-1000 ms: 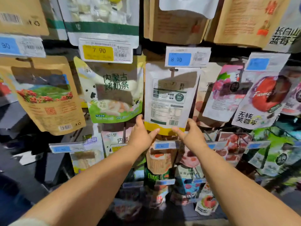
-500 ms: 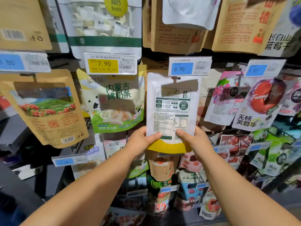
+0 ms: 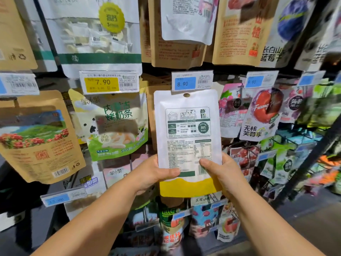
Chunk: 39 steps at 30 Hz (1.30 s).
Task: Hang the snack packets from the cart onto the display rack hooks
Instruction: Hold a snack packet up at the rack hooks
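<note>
A white snack packet (image 3: 186, 130) with a yellow bottom band faces me back side out, upright in front of the rack. My left hand (image 3: 151, 172) grips its lower left edge, thumb across the front. My right hand (image 3: 223, 170) grips the lower right edge the same way. The packet's hang hole (image 3: 186, 95) sits just below the blue 8.90 price tag (image 3: 191, 81). The hook itself is hidden behind the tag. The cart is out of view.
Hanging packets crowd all sides: a green and white packet (image 3: 112, 126) under the yellow 7.90 tag (image 3: 108, 84) on the left, a brown pouch (image 3: 36, 137) far left, plum packets (image 3: 262, 113) on the right, more rows above and below.
Both hands took hold of the white packet's lower edges, where a second ago they were only reaching at its bottom. The view has drawn closer, and the packet sits higher and straighter under the 8.90 tag.
</note>
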Each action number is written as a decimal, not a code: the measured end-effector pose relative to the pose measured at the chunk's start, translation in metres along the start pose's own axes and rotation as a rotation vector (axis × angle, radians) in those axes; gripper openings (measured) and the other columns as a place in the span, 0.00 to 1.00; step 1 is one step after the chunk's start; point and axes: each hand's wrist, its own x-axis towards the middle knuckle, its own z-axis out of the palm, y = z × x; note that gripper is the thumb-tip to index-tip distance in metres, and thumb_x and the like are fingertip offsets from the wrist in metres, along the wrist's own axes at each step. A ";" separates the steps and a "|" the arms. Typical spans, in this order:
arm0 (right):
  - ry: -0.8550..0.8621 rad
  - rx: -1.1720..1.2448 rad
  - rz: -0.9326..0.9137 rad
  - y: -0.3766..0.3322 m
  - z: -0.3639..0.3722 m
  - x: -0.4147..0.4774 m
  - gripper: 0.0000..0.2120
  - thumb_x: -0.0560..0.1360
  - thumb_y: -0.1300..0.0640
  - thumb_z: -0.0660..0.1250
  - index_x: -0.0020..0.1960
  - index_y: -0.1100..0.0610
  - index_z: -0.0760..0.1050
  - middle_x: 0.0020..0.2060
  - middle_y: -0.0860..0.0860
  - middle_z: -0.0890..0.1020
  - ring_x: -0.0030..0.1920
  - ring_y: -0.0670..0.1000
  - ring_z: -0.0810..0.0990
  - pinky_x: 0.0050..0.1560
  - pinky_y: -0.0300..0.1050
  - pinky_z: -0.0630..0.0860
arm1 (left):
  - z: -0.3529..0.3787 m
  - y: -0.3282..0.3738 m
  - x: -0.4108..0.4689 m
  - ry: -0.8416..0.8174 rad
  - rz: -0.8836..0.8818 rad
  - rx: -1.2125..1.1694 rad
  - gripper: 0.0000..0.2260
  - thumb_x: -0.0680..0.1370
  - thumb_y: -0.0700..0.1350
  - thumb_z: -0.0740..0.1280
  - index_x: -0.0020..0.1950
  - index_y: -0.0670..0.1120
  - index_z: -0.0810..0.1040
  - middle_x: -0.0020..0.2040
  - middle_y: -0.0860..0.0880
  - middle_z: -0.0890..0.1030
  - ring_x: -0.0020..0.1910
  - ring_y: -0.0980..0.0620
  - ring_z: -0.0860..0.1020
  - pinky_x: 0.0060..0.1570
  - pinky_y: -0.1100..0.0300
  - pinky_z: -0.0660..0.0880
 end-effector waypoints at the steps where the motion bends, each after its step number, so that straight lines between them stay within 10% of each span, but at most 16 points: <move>1: 0.018 0.005 0.006 0.000 -0.005 -0.005 0.23 0.62 0.58 0.77 0.56 0.55 0.79 0.48 0.51 0.86 0.50 0.54 0.85 0.52 0.52 0.81 | 0.003 0.000 0.001 -0.015 0.003 0.007 0.21 0.69 0.38 0.76 0.59 0.49 0.77 0.51 0.59 0.84 0.52 0.61 0.82 0.49 0.69 0.76; 8: 0.212 0.024 0.052 0.007 -0.043 -0.054 0.34 0.54 0.41 0.82 0.56 0.54 0.80 0.52 0.53 0.85 0.54 0.57 0.84 0.60 0.60 0.77 | 0.049 -0.017 0.024 -0.197 -0.019 -0.007 0.25 0.65 0.42 0.75 0.61 0.50 0.77 0.58 0.55 0.83 0.59 0.53 0.80 0.54 0.64 0.76; 18: 0.734 -0.037 0.075 0.022 -0.117 -0.158 0.10 0.74 0.61 0.72 0.55 0.53 0.80 0.49 0.50 0.86 0.51 0.54 0.85 0.55 0.55 0.79 | 0.176 -0.055 0.066 -0.527 -0.113 -0.004 0.19 0.70 0.41 0.74 0.59 0.50 0.78 0.56 0.53 0.83 0.57 0.55 0.81 0.54 0.63 0.76; 24: 0.975 -0.042 0.127 0.030 -0.149 -0.220 0.26 0.63 0.45 0.78 0.58 0.53 0.78 0.49 0.50 0.86 0.50 0.54 0.85 0.58 0.60 0.78 | 0.249 -0.072 0.070 -0.738 -0.116 0.108 0.22 0.71 0.54 0.74 0.63 0.51 0.79 0.61 0.53 0.81 0.60 0.53 0.79 0.65 0.51 0.73; 27: 1.033 -0.016 0.100 0.027 -0.163 -0.236 0.14 0.72 0.56 0.74 0.56 0.55 0.78 0.48 0.52 0.86 0.49 0.56 0.85 0.57 0.58 0.78 | 0.270 -0.064 0.078 -0.629 -0.094 0.207 0.28 0.72 0.68 0.63 0.59 0.48 0.79 0.57 0.49 0.82 0.55 0.49 0.80 0.61 0.51 0.73; 31: 1.003 -0.040 0.037 0.015 -0.176 -0.222 0.10 0.74 0.61 0.70 0.55 0.55 0.79 0.48 0.53 0.86 0.47 0.54 0.86 0.53 0.54 0.79 | 0.269 -0.032 0.095 -0.387 -0.152 0.036 0.20 0.81 0.60 0.54 0.50 0.46 0.77 0.39 0.49 0.78 0.35 0.52 0.74 0.40 0.57 0.70; 39: 0.771 -0.131 0.032 0.005 -0.177 -0.124 0.12 0.71 0.57 0.75 0.54 0.56 0.81 0.49 0.53 0.86 0.51 0.57 0.84 0.59 0.63 0.77 | 0.206 0.008 0.127 -0.092 -0.041 -0.032 0.15 0.83 0.55 0.55 0.47 0.49 0.77 0.32 0.55 0.78 0.27 0.60 0.72 0.32 0.64 0.67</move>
